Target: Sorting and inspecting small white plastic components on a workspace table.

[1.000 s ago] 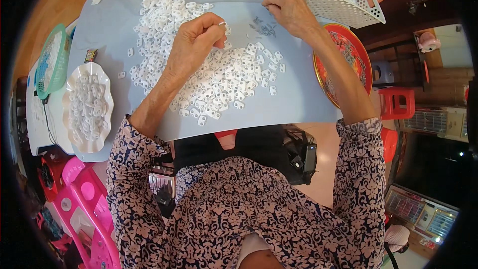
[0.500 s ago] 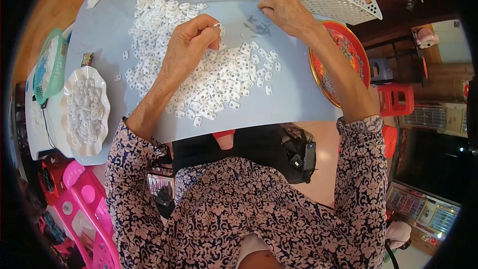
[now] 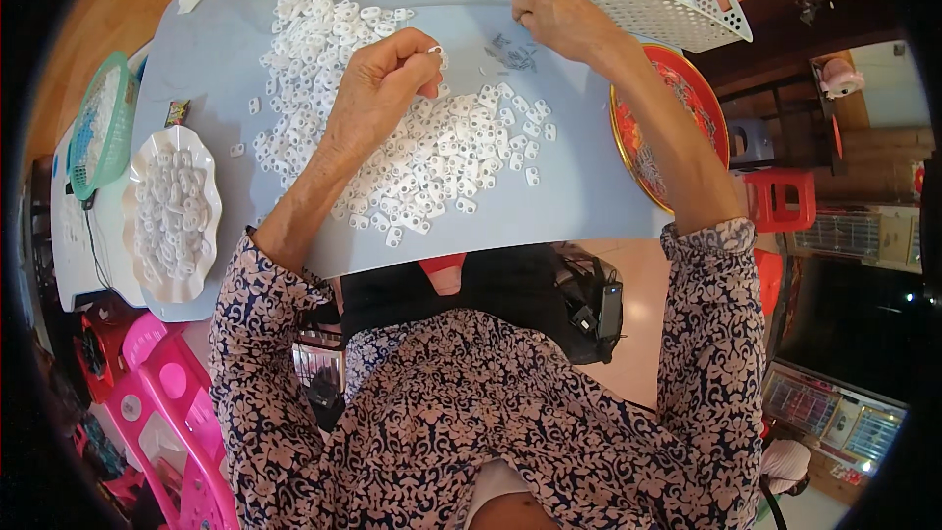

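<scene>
A: L hand?
B: Left hand (image 3: 378,88) curled narrow, thumb + forefinger pinching one small white plastic piece (image 3: 435,50) at the tips, raised just over the heap.
A: And the heap?
B: Pile of white pieces (image 3: 432,152) lies right under and beside that hand, spreading twd the body and on up past the knuckles. All on a pale blue board (image 3: 579,186).
A: R hand?
B: Right hand (image 3: 559,20) is closed in a loose fist, fingers tucked down on the board, well apart from the L. Can't tell if it grips anything. Small dark metal bits (image 3: 515,54) sit betw the two hands, just beside the R one.
A: Around them?
B: White perforated scoop-basket (image 3: 667,0) just beyond the R hand, touching-close. Red round tray (image 3: 687,98) under the R forearm's outer side. Out past the L forearm: scalloped white plate (image 3: 147,196) full of the same pieces, green mesh basket (image 3: 98,123) beyond it.
</scene>
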The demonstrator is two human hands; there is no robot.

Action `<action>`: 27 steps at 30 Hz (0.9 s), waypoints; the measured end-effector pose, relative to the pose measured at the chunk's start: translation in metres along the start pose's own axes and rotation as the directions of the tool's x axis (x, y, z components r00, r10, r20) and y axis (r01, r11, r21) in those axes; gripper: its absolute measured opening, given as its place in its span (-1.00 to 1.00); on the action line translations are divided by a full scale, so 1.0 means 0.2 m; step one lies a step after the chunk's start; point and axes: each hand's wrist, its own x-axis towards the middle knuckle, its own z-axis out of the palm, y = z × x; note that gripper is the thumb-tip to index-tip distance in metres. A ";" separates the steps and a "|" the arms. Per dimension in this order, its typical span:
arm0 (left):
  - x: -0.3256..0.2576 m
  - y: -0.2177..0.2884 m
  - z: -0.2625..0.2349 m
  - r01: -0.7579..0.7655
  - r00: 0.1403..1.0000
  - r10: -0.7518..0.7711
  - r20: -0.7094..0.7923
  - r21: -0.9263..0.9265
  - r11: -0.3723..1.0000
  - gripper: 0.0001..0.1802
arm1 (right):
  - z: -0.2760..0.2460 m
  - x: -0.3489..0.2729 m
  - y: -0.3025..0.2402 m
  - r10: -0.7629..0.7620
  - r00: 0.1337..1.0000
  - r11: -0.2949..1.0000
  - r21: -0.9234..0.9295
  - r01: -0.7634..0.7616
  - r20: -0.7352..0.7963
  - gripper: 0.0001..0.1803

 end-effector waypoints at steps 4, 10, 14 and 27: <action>0.00 -0.01 0.00 -0.002 1.000 0.002 -0.010 -0.004 1.000 -0.84 | -0.04 -0.05 0.00 0.003 0.999 0.994 0.106 0.001 -0.039 -0.85; -0.01 -0.01 0.00 0.022 1.000 -0.022 -0.012 0.038 0.999 -0.83 | -0.05 -0.05 -0.06 0.090 0.996 0.995 0.049 -0.090 0.000 -0.86; 0.00 -0.01 0.00 0.031 0.999 -0.031 -0.016 0.027 0.999 -0.83 | -0.04 -0.03 -0.09 0.133 0.990 0.982 0.132 -0.137 0.043 -0.87; -0.01 0.01 0.00 0.011 1.000 -0.011 -0.021 -0.010 1.000 -0.83 | -0.01 0.03 -0.10 -0.005 1.000 0.997 -0.083 0.003 -0.022 -0.88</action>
